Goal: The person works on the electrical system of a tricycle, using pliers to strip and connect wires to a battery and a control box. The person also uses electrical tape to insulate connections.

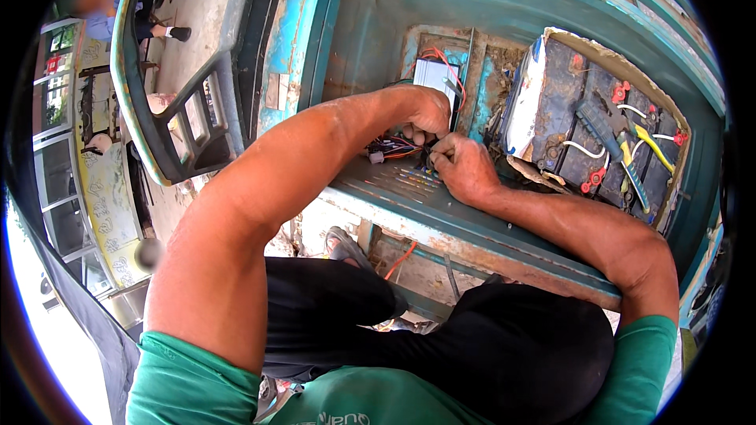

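Inside a worn teal metal compartment, my two hands meet over a bundle of thin coloured wires [396,146]. My left hand [426,114] is closed, its fingers curled down onto the wires. Beside it, my right hand [466,169] is closed in a pinch on the dark wires at the bundle's right end. The exact spot between the fingertips is partly hidden. Just beyond my left hand lies a silver metal box [435,77], with red wires [459,82] running over and beside it. A pale connector [376,157] hangs at the bundle's left end.
Right of my hands, dusty dark batteries [568,82] with red terminals sit in a torn carton [525,102]. On them lie a blue-grey-handled tool [598,127] and a yellow-handled tool [655,149]. An open teal door frame [126,63] stands left. Another person [146,0] is at far left.
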A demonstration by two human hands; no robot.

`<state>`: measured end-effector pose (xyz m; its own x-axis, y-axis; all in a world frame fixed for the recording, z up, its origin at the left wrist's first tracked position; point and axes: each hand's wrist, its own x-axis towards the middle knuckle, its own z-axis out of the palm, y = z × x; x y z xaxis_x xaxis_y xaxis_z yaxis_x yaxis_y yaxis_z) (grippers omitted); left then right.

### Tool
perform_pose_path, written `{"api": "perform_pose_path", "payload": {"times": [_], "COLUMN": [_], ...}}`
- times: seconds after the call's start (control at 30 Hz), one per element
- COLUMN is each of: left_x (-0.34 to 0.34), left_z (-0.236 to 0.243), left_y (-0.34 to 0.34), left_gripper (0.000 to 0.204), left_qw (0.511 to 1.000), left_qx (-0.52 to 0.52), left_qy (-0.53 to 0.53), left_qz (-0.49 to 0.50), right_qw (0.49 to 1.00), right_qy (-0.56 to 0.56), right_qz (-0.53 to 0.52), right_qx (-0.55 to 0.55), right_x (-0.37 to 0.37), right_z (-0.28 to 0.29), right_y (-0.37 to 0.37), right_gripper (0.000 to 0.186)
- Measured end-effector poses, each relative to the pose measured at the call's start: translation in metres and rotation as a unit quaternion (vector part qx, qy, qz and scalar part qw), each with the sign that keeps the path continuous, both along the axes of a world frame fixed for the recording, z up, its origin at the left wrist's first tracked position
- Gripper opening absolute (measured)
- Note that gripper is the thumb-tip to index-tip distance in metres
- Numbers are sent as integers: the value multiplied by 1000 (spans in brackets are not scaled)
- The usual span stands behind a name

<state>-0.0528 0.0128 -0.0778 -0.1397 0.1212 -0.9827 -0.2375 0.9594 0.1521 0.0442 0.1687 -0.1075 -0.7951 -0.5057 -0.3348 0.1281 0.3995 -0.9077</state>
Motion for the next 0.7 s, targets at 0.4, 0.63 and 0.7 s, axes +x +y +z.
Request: {"api": "perform_pose_path", "payload": {"times": [0.4,0.63,0.7], "left_x": [4,1,0], "left_z": [-19,-5,3], "left_y": [-10,-11,-8], "left_gripper": [10,27,33], "left_qw": [964,959,965], "left_qx": [69,49,55], "left_qy": [12,18,14], "left_qz": [258,277,257], "right_qw": [1000,1000,999], "right_qy": [-5,-28,-35], "right_qz": [-14,-14,-8], "right_qx": [13,-5,9], "right_x": [1,4,-1], "right_z": [-4,-23,-11], "right_y": [5,7,6], "right_gripper": [13,21,23]}}
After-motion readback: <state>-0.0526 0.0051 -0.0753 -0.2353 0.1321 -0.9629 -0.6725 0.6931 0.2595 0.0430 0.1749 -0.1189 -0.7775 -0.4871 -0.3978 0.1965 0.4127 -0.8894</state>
